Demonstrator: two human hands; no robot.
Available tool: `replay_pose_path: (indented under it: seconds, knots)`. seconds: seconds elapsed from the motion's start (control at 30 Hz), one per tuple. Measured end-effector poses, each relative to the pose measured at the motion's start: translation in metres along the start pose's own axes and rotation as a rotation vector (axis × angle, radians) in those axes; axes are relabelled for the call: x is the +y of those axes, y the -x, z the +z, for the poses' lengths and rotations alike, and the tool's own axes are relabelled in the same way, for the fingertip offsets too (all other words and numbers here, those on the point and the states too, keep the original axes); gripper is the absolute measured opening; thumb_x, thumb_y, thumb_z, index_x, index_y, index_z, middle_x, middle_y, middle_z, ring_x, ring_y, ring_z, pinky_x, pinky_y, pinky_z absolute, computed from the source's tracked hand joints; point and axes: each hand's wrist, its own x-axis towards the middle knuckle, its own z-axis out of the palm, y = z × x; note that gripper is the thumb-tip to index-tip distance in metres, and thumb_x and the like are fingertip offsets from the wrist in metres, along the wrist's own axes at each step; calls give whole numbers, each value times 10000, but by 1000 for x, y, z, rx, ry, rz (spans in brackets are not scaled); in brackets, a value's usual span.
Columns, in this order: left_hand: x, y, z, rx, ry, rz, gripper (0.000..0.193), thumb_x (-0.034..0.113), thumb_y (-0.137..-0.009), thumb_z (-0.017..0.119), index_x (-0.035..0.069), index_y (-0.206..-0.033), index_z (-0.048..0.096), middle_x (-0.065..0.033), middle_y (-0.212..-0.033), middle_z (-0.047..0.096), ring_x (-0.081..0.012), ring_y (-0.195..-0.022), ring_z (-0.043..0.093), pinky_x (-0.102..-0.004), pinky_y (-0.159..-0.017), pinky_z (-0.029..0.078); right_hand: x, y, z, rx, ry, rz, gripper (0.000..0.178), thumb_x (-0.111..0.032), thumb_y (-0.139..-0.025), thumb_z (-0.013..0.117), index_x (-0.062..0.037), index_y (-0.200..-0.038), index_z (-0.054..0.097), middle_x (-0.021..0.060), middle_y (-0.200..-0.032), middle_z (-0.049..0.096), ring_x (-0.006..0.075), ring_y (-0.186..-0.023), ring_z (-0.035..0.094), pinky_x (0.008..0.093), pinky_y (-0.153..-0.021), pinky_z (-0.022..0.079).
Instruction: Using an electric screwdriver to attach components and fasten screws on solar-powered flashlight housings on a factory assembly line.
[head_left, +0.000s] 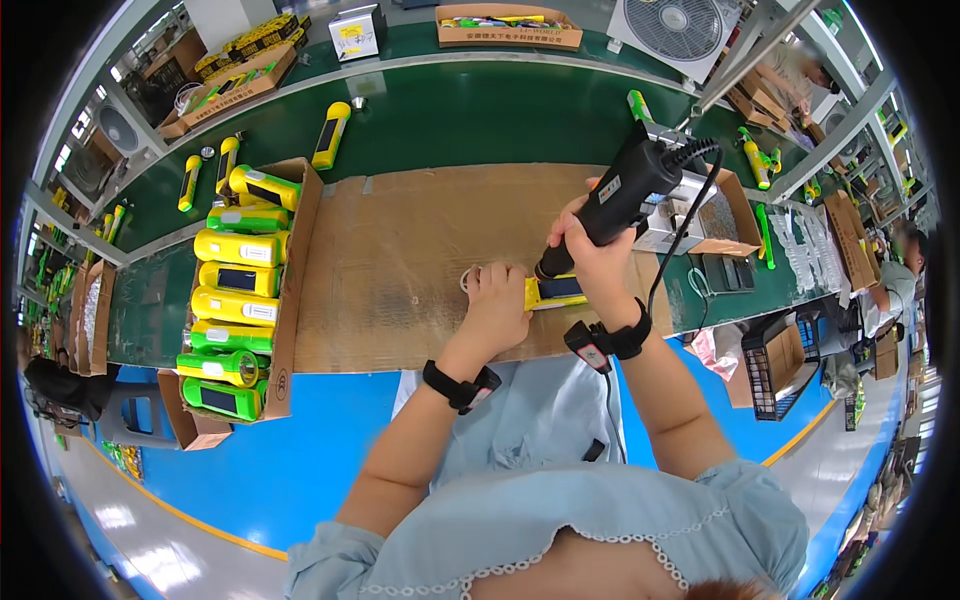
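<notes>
My right hand (600, 260) is wrapped around a black electric screwdriver (628, 190), tilted with its tip pointing down and left. The tip end meets a yellow flashlight (534, 296) lying on the cardboard sheet (400, 250). That flashlight has a dark solar panel on its side, and part of it is hidden behind my hands. My left hand (497, 305) is closed over the flashlight's left end, pressing it against the cardboard. From the screwdriver's top a black coiled cord runs down past my right wrist.
On the left, a cardboard box (305, 215) holds a row of yellow and green flashlights. More flashlights (331, 135) lie on the green conveyor (440, 110) beyond. A box of screws (722, 215) stands at the right. A fan (672, 25) and a parts box (508, 35) stand at the back.
</notes>
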Motion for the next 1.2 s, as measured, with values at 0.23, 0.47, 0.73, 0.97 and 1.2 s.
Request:
replay_pose_path:
  seconds: [0.23, 0.47, 0.73, 0.97, 1.2]
  knots:
    - [3, 2, -4, 22, -14, 7, 577, 127, -625, 743, 10, -1131, 492, -196, -1112, 462, -385, -1115, 413, -529, -1009, 262, 9, 9, 2, -10, -51, 70, 481, 126, -753, 555, -9, -1169, 354, 76, -733, 558, 124, -613, 560, 259, -575, 476]
    - [-2, -3, -10, -55, -29, 86, 605, 77, -615, 698, -22, -1161, 457, -211, -1127, 449, -387, -1144, 403, -526, -1032, 247, 16, 9, 2, -38, -67, 49, 494, 132, -748, 546, -36, -1168, 346, 76, -746, 547, 125, -615, 553, 253, -568, 471]
    - [-2, -4, -16, 26, -219, 45, 592, 148, -631, 717, -23, -1150, 487, -163, -1076, 500, -323, -1048, 465, -476, -949, 323, -8, -3, -8, 62, -149, -31, 524, 80, -812, 517, -27, -1275, 296, 70, -774, 502, 156, -641, 538, 301, -640, 480]
    - [-74, -174, 5, 92, -398, 21, 775, 403, -656, 745, -60, -1210, 462, -156, -1044, 529, -285, -1002, 481, -390, -868, 362, -2, -14, -54, 221, -131, -190, 313, -213, -829, 641, -10, -916, 419, 90, -758, 469, 175, -617, 484, 300, -613, 439]
    - [-224, -301, -70, 236, -1275, -911, 714, 389, -827, 593, -51, -1345, 372, -218, -1270, 468, -387, -1112, 491, -551, -941, 353, 17, -18, -36, 207, -79, -114, 244, -226, -845, 632, -23, -857, 497, 105, -784, 496, 224, -699, 508, 333, -695, 444]
